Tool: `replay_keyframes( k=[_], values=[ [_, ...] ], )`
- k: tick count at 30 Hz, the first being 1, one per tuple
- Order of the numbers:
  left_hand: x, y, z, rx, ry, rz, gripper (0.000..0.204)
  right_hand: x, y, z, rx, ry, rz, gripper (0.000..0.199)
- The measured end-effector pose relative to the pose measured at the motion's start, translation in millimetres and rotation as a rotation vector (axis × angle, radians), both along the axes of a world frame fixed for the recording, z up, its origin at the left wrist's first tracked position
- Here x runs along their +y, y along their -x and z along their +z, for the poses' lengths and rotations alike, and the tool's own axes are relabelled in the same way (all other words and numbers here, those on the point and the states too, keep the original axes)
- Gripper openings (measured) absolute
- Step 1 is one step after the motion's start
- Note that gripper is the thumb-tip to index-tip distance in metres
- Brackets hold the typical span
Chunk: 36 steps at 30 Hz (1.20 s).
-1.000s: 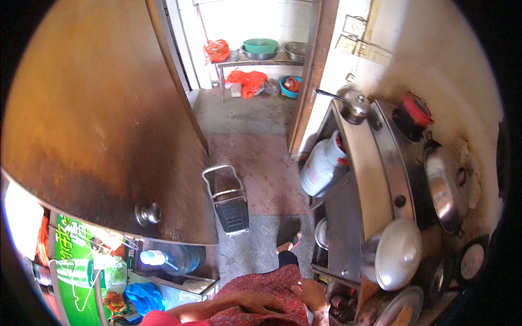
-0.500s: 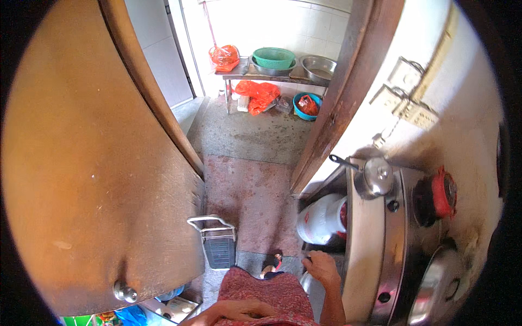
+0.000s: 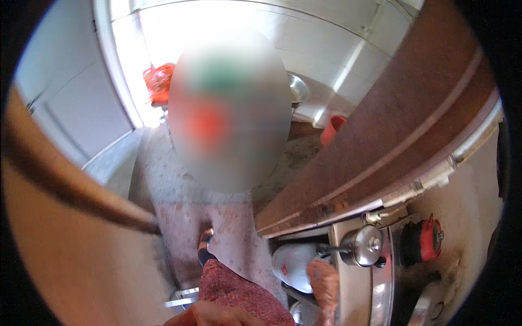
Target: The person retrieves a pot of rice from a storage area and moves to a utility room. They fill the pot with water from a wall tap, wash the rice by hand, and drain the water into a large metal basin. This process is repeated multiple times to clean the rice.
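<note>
The right hand (image 3: 324,278) is just right of one cylinder (image 3: 293,266), the left hand (image 3: 217,314) left of it (I cannot tell either's grip). Farther right: one saucepan (image 3: 360,247), one pot (image 3: 428,241).

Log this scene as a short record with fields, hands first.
Left hand: at the lower edge, over the red patterned garment; grip unclear
Right hand: before the pale gas cylinder, near the saucepan's black handle; contact unclear
Stove side: lidded metal saucepan, red-and-black pot beyond it
Doorway: brown wooden frame
Far room: red plastic bag, metal basin, red container
Unreadable: blurred oval above centre
</note>
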<state>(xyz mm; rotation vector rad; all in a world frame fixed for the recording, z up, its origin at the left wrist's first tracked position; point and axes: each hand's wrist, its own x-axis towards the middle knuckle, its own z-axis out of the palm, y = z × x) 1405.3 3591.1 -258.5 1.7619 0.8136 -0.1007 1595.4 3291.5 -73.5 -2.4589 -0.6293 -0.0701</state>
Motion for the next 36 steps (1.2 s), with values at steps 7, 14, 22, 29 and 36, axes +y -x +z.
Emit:
replay_keyframes(
  k=[7, 14, 22, 29, 36],
  values=[
    [229.9, -223.9, -78.6, 0.101, -0.430, -0.099, 0.059, 142.0, -74.5, 105.4, -0.581, -0.107, -0.654, 0.085],
    [279.0, -311.0, -124.5, 0.273, -0.482, -0.259, 0.059, 191.2, -108.1, 98.6, -0.472, -0.344, -1.004, 0.084],
    [270.0, -319.8, -136.0, 0.294, -0.405, -0.316, 0.060, 201.5, -107.1, 112.2, -0.387, -0.264, -1.106, 0.088],
    [263.0, -322.4, -146.7, 0.298, -0.337, -0.297, 0.061, 172.3, -100.6, 108.9, -0.350, -0.199, -1.067, 0.100],
    [258.3, -319.4, -160.1, 0.288, -0.275, -0.275, 0.062, 160.7, -107.4, 95.6, -0.534, -0.193, -0.975, 0.066]
  ],
)
